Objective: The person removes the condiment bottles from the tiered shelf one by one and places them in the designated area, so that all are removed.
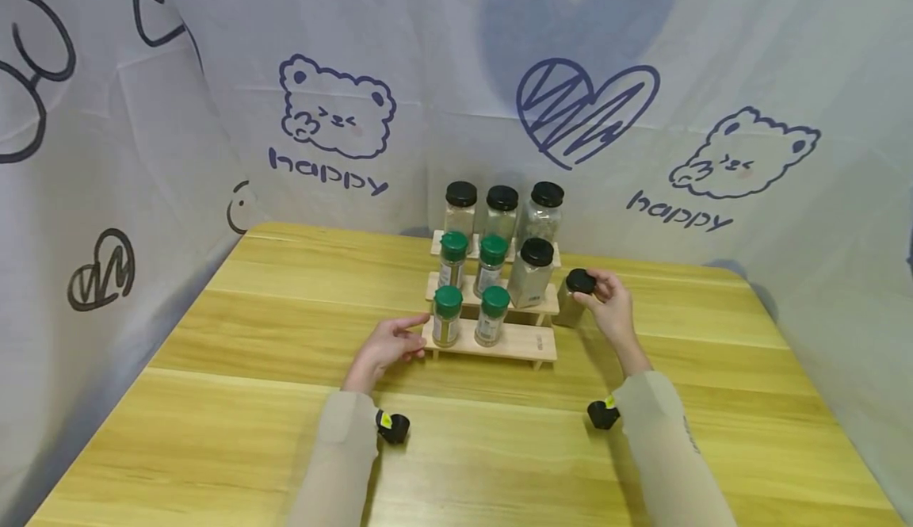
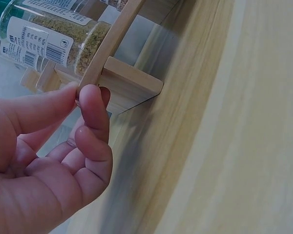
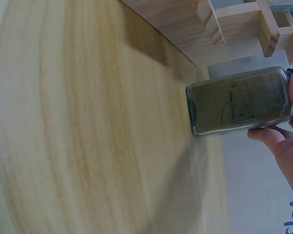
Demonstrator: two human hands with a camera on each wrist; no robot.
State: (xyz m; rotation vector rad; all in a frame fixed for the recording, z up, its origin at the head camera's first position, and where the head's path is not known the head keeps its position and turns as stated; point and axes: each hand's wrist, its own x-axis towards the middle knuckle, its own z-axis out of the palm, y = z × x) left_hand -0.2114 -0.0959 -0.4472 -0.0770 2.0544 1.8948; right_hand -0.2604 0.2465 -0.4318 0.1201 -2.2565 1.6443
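Observation:
A three-step wooden rack stands on the table, with spice jars on every step. My left hand pinches the left end of its lowest step between thumb and forefinger, as the left wrist view shows. Beside the rack's right side, my right hand holds a square glass spice jar by its black lid. Brownish powder fills that jar. On the lowest step are two green-capped jars; a black-lidded jar shares the middle step with two more green-capped ones.
Three black-lidded jars line the top step. Behind the yellow wooden table hangs a white cloth with bear and heart drawings. Small black cameras sit at both wrists.

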